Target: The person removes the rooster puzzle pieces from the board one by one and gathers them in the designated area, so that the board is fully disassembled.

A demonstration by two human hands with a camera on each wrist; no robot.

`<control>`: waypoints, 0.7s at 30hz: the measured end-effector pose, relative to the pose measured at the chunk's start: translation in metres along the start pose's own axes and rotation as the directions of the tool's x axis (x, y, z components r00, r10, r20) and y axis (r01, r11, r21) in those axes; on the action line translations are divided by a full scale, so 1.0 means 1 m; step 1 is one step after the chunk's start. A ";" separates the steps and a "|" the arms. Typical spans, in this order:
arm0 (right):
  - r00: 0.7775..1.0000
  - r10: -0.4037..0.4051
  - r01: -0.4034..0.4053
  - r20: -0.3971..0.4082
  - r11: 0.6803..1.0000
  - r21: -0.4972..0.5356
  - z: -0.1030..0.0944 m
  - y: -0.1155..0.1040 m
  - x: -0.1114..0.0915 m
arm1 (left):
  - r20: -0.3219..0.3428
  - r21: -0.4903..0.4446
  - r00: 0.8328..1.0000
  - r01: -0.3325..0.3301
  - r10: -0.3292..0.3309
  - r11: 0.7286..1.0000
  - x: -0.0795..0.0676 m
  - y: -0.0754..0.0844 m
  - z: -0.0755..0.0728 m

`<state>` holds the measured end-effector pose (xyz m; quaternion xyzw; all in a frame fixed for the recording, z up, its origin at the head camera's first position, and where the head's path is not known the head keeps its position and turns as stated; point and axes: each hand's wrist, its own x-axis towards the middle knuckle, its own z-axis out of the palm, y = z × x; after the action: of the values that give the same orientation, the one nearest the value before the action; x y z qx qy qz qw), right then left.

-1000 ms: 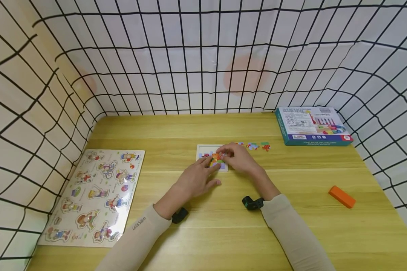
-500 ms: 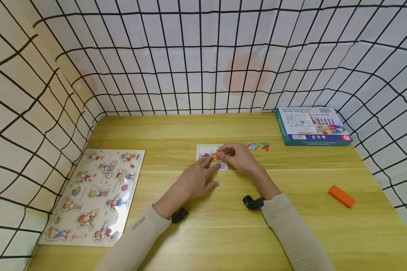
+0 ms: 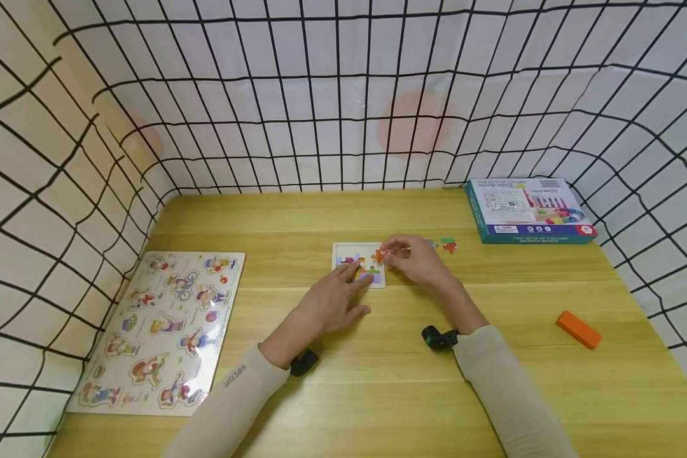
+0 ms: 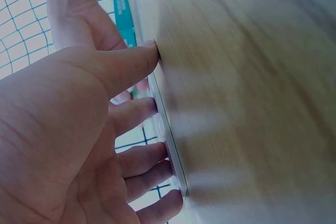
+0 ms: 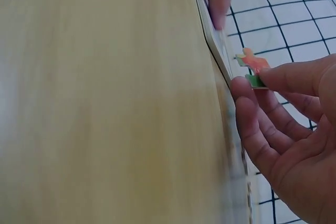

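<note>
A small square puzzle board with a pale rim lies mid-table, partly filled with colourful pieces. My left hand rests on its lower left, fingers spread over the pieces; in the left wrist view those fingertips lie along the board's edge. Between thumb and fingers, my right hand pinches an orange jigsaw piece with green on it, held up off the board at its right side. A bare pale patch shows in the board's upper right. Two loose jigsaw pieces lie beyond the right hand, one partly hidden by it.
A large picture-peg board with cartoon children lies at the left. A boxed bead set stands at the back right, and an orange block lies at the right. Black wire grid walls in the back and sides.
The right hand has drawn back to the right, lifting the orange piece out of the board and baring a pale patch there. My left hand stays in place.
</note>
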<state>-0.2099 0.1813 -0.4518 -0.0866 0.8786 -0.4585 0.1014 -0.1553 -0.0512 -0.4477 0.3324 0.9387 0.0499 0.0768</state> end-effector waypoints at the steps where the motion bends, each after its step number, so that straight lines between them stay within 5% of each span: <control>1: 1.000 0.000 0.000 -0.004 1.000 -0.003 -0.003 0.001 -0.001 | 0.002 -0.004 1.000 0.003 -0.003 1.000 0.000 0.000 0.000; 21: 0.987 0.071 -0.073 -0.146 0.997 -0.006 -0.067 0.041 -0.043 | -0.020 -0.004 1.000 -0.014 0.014 1.000 -0.003 0.001 -0.002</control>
<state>-0.1885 0.2681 -0.4436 -0.0215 0.8888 -0.4548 0.0529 -0.1528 -0.0520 -0.4451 0.3384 0.9369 0.0556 0.0677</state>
